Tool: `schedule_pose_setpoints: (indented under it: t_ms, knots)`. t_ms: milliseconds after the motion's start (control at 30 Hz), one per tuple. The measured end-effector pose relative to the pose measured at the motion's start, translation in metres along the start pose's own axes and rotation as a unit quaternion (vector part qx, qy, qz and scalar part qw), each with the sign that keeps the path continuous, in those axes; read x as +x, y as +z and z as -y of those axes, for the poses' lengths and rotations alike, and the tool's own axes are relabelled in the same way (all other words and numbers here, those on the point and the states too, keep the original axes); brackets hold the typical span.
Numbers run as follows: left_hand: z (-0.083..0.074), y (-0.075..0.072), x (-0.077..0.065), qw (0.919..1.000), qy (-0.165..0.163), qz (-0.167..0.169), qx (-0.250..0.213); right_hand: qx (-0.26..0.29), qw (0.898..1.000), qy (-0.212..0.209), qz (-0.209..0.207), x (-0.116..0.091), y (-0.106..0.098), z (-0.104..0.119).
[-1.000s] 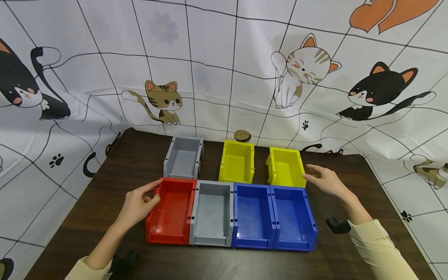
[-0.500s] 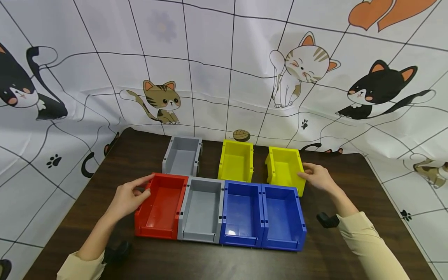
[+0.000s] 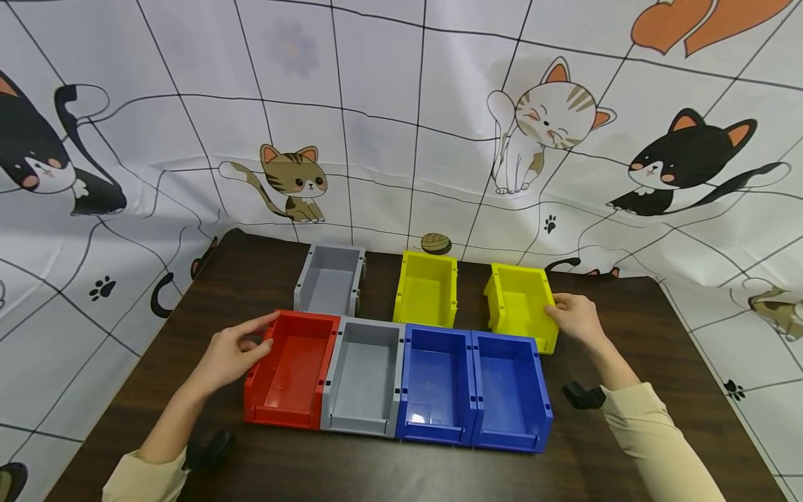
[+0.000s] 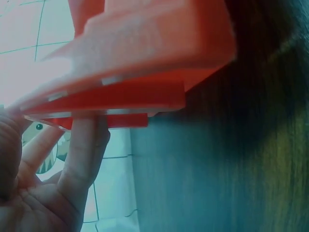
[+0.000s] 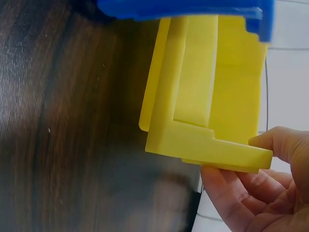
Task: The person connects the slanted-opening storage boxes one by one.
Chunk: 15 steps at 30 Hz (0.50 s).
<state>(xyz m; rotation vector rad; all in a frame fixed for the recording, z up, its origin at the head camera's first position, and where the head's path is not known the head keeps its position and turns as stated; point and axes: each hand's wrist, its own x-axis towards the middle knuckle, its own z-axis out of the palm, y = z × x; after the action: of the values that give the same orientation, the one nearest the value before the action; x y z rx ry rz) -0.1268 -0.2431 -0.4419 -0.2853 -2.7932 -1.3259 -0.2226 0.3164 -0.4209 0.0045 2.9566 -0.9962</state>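
Note:
In the head view, my left hand (image 3: 224, 355) grips the left rim of a red storage bin (image 3: 295, 373) at the left end of the front row. The left wrist view shows its fingers (image 4: 82, 159) against that bin's wall. At the back right, my right hand (image 3: 577, 319) pinches the right wall of a yellow storage bin (image 3: 517, 296), thumb inside and fingers outside. A grey bin (image 3: 364, 373) and two blue bins, one in the middle (image 3: 439, 380) and one at the right end (image 3: 509, 383), stand side by side with the red one.
Behind the front row stand a smaller grey bin (image 3: 329, 282) and a second yellow bin (image 3: 426, 289). All sit on a dark wooden table (image 3: 389, 470). A white cat-print cloth (image 3: 389, 153) hangs at its back edge.
The front row of bins has shifted left together with my left hand. My right hand has come onto the right yellow bin's wall, and that bin has moved slightly right.

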Motion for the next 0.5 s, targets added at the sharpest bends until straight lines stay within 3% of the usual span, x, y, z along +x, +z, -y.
schedule_pose_setpoints:
  t_ms: [500]
  knots:
    - [0.006,0.002,0.0,0.9997,-0.004,0.01,-0.02,-0.008,0.997,0.024,-0.068,-0.032,-0.049,-0.011]
